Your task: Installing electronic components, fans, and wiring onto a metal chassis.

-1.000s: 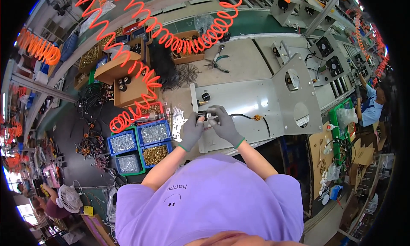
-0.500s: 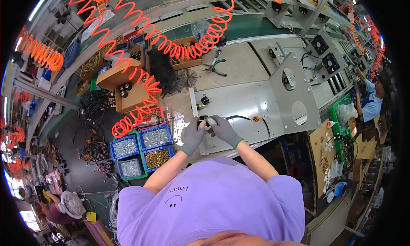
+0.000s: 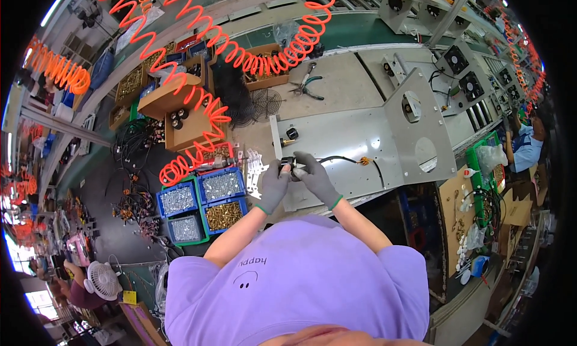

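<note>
Both of my hands wear grey gloves with green cuffs and meet at the left end of a bent grey sheet-metal panel (image 3: 342, 139). My left hand (image 3: 274, 182) pinches a small black part (image 3: 288, 160), too small and covered to name. At its other side my right hand (image 3: 315, 179) has its fingers closed around the part. From beside the right hand a black cable (image 3: 336, 158) runs over the panel to a bundle of orange wire ends (image 3: 364, 161). Just beyond my fingers, a black fitting with a brass end (image 3: 291, 134) sits at the panel's left edge.
Blue bins of silver and brass screws (image 3: 223, 214) stand left of my hands, with flat metal brackets (image 3: 255, 169) between. Pliers (image 3: 311, 88) and round wire fan guards (image 3: 264, 104) lie beyond. Orange coiled air hoses (image 3: 264, 63) hang overhead. A co-worker (image 3: 524, 145) is at far right.
My right fingers have lifted and shifted around the black part, so more of it shows. My left hand stays near the panel's left edge. The whole view has shifted slightly.
</note>
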A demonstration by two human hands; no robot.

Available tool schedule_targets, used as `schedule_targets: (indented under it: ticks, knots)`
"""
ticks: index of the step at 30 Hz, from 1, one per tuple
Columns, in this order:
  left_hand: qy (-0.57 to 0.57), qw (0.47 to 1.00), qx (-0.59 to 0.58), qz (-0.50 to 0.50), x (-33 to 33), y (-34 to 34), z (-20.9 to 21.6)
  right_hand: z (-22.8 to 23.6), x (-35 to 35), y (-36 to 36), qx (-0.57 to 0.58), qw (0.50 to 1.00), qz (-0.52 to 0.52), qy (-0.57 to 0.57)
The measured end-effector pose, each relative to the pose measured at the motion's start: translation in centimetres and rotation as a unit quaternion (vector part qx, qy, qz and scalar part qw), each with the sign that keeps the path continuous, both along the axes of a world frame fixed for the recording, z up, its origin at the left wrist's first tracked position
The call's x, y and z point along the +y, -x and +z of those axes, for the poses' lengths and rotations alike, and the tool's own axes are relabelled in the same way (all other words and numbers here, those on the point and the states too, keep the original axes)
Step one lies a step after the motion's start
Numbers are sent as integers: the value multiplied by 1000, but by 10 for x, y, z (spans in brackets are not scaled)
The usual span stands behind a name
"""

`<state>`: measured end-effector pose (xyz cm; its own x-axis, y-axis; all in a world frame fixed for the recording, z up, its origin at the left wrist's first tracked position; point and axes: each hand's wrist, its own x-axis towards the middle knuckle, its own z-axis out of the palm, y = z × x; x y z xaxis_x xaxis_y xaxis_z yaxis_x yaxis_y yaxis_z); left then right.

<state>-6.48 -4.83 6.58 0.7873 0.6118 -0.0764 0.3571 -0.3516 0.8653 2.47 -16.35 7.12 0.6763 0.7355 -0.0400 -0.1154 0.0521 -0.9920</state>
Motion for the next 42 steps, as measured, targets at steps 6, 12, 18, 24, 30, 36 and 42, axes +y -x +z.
schedule_targets:
  ticks: [6, 12, 18, 24, 30, 36, 42]
  knots:
    - [-70, 997, -14, 9, -3, 0, 0, 4, 2, -7, 233, 968, 42, 88]
    - [-3, 1000, 14, 19, 3, -1, -6, -3, 7, -4, 200, 979, -29, 28]
    - [-18, 999, -4, 30, 1, 4, -12, 14, 10, -1, 175, 983, 25, 58]
    - [4, 1000, 9, -3, 8, 11, -7, -17, 6, -4, 14, 996, 35, 78]
    - [165, 983, -78, 8, 6, 32, -13, -13, 2, 3, 43, 993, 60, 91]
    - [281, 952, 79, 89, 20, 76, -39, -45, -25, 1, 44, 981, 62, 177]
    - [408, 896, 127, 120, -9, 74, -59, -70, -36, 20, 85, 963, 109, 230]
